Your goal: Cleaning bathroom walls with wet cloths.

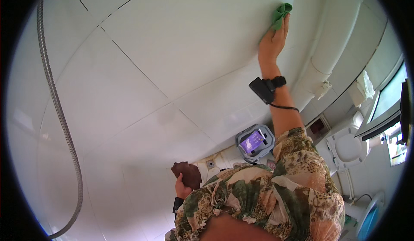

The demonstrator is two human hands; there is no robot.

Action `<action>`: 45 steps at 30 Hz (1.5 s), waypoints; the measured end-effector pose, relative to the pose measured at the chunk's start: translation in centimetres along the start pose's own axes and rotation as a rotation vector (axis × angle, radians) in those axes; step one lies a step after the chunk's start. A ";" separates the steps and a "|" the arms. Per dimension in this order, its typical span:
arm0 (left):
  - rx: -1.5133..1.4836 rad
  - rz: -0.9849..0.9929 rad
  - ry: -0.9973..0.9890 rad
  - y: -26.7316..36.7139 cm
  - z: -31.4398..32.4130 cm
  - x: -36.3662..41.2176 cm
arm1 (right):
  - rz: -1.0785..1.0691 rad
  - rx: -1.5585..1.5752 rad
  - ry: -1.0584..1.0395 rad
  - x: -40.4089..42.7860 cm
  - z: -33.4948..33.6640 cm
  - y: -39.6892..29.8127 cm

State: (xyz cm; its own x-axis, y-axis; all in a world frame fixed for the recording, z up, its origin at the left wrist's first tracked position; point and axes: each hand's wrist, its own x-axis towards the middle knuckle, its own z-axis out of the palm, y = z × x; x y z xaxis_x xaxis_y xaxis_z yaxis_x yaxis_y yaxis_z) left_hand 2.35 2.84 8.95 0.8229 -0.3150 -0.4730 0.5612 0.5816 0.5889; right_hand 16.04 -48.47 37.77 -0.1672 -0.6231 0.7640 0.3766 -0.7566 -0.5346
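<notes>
High on the white tiled wall (194,40), my right hand (274,42) presses a folded green cloth (282,13) against the tiles, its arm stretched out. A black device is strapped to that wrist. Low at my left side, my left hand (183,186) grips a bunched brown cloth (188,174), thumb on top. That cloth is held apart from my right hand, in front of the lower wall. A black band circles my left wrist, and part of that forearm is hidden by my patterned sleeve.
A ribbed metal shower hose (59,108) hangs at left. A thick white pipe (333,37) runs along the right-hand corner. Below stand a grey bucket (250,157) with a purple packet (253,142) on top, a floor drain (211,163) and a toilet (349,148). An open window (388,93) is at far right.
</notes>
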 end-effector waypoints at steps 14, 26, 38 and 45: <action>0.017 0.039 0.014 1.1 3.2 2.2 | -0.773 0.097 -0.690 -13.8 0.1 -6.5; 0.090 -0.043 0.041 1.6 2.5 1.3 | -0.207 -0.180 -0.211 -3.8 -3.5 5.2; 0.243 -0.051 0.101 1.7 6.4 0.8 | -0.453 0.068 -0.366 -4.4 -1.4 -1.3; 0.301 -0.053 0.046 1.6 6.7 0.1 | -0.255 -0.096 -0.155 1.3 -2.7 4.2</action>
State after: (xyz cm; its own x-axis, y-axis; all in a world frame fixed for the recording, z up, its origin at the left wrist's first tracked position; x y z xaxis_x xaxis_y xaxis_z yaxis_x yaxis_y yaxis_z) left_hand 3.90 -1.29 14.28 0.7908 -0.3003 -0.5334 0.6100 0.3152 0.7270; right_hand 14.95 -52.93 35.54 -0.1015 -0.3791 0.9198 0.2514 -0.9043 -0.3450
